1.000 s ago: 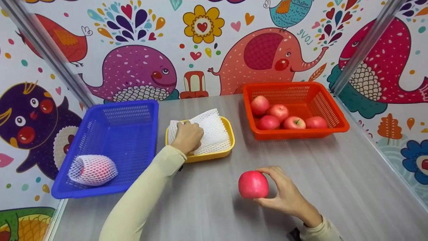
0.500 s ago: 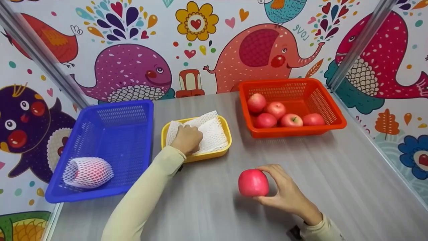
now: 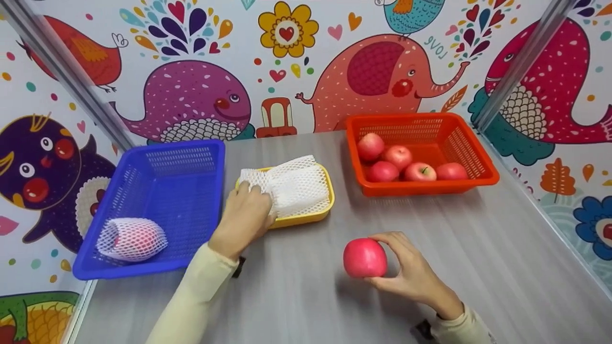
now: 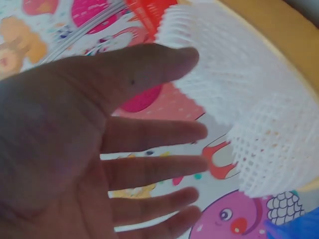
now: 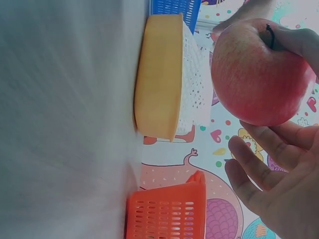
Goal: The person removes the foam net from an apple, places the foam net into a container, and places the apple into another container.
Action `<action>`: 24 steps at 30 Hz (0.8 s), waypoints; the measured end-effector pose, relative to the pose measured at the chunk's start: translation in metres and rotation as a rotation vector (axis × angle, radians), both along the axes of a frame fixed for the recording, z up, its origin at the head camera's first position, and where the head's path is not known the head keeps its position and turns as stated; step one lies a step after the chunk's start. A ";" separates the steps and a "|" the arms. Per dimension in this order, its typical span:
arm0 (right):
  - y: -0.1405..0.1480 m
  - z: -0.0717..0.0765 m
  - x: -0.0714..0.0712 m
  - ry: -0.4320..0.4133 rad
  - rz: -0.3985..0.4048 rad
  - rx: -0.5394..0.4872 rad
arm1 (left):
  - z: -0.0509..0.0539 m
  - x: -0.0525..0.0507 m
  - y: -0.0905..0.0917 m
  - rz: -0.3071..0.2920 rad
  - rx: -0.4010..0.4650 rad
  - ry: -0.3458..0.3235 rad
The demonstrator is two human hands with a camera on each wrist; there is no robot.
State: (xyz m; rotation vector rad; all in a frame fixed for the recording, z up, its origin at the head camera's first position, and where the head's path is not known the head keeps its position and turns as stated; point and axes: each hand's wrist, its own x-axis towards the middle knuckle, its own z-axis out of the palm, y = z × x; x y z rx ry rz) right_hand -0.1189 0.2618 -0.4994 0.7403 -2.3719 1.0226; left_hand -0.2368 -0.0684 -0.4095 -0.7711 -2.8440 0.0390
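In the head view my left hand [image 3: 245, 215] is over the near left edge of a yellow basket [image 3: 306, 220] filled with white foam fruit nets [image 3: 299, 188]. The left wrist view has this hand's fingers [image 4: 154, 137] straight and spread apart, with no net between them and the thumb. The thumb tip overlaps the nets [image 4: 279, 134] in that view; I cannot tell whether it touches them. Above the table my right hand [image 3: 411, 272] holds a red apple [image 3: 365, 258] between thumb and fingers. Its stem shows on the apple [image 5: 259, 74] in the right wrist view.
A blue basket [image 3: 174, 267] on the left contains an apple in a foam net [image 3: 133, 239]. At the back right, a red basket [image 3: 430, 190] contains several bare apples [image 3: 420, 172]. Printed wall panels [image 3: 287, 71] border the grey table [image 3: 306, 286].
My left hand has drawn back from the nets toward the near left edge of the yellow basket. The right hand keeps its grip on the apple in nearly the same place.
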 end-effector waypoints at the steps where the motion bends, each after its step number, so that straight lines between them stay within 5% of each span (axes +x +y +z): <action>1: 0.000 0.000 0.000 0.002 0.000 0.001 | -0.001 0.008 -0.004 -0.002 0.024 0.009; 6: 0.001 0.001 -0.001 -0.002 -0.013 0.009 | -0.014 0.044 -0.020 -0.035 0.090 0.048; 12: -0.002 0.002 0.001 -0.006 -0.009 0.006 | -0.028 0.078 -0.029 -0.078 0.180 -0.011; 17: -0.004 0.003 0.002 -0.001 0.000 0.002 | -0.031 0.095 -0.030 -0.095 0.231 -0.091; 24: 0.003 0.013 -0.007 0.014 -0.011 0.017 | -0.036 0.105 -0.034 -0.097 0.238 -0.123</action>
